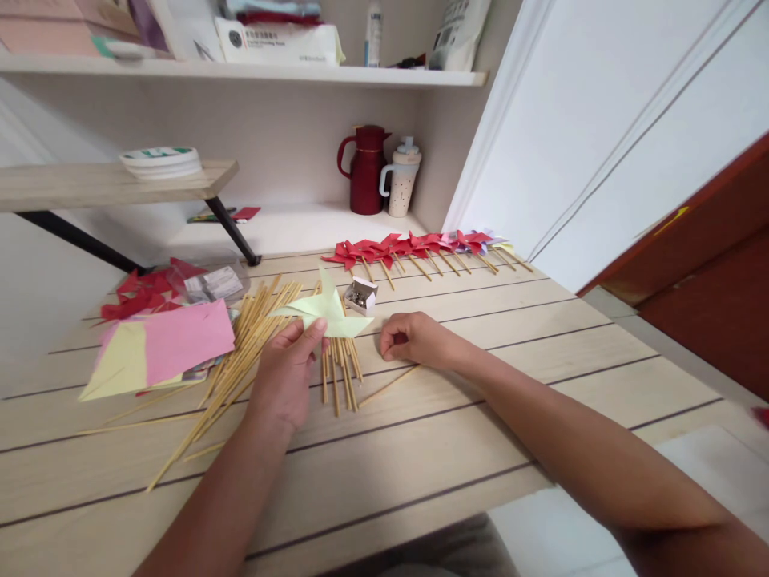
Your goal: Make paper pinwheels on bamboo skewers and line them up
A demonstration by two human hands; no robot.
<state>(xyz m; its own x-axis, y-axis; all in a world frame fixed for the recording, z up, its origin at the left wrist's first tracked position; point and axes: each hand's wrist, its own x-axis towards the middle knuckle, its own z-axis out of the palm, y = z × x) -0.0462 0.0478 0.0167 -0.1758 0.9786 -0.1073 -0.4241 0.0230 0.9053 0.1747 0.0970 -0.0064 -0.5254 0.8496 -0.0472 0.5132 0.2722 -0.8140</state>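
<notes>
The wooden table [541, 336] fills most of the view, pale planks with dark seams. Across its far edge runs a row of finished pinwheels [414, 247], mostly red, each on a thin stick. Nearer, a loose heap of bamboo sticks [240, 353] fans out beside pink and yellow paper sheets [162, 344], with red paper scraps [141, 295] behind them.

The left hand [287, 373] is pinched on a pale green paper pinwheel [328, 311], thumb on top of its lower edge; it is held just above the sticks, its folded points spread like a star (the creases look crisp, the paper unmarked). The right hand [414, 338] rests on the table just beside it, fingers curled together at the tips; whether they hold anything I cannot tell. A small open box of pins [360, 296] sits just behind the pinwheel.
</notes>
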